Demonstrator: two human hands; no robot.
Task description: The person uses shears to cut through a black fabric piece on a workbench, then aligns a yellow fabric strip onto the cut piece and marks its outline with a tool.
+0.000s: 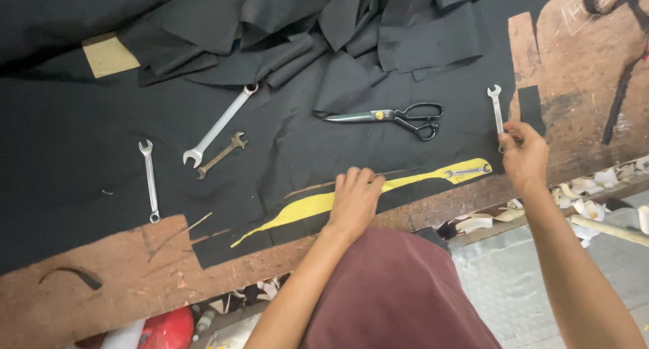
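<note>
My left hand lies flat, fingers together, on black fabric and on a curved yellow pattern piece near the table's front edge. My right hand grips the lower end of a small silver wrench that rests on the fabric's right edge. Another small wrench sits on the yellow piece's right end. Black-handled scissors lie shut on the fabric beyond my left hand.
On the left of the fabric lie a long silver wrench, a rusty wrench and a small silver wrench. Loose black fabric pieces are piled at the back. The wooden table shows at front and right. Scraps litter the floor.
</note>
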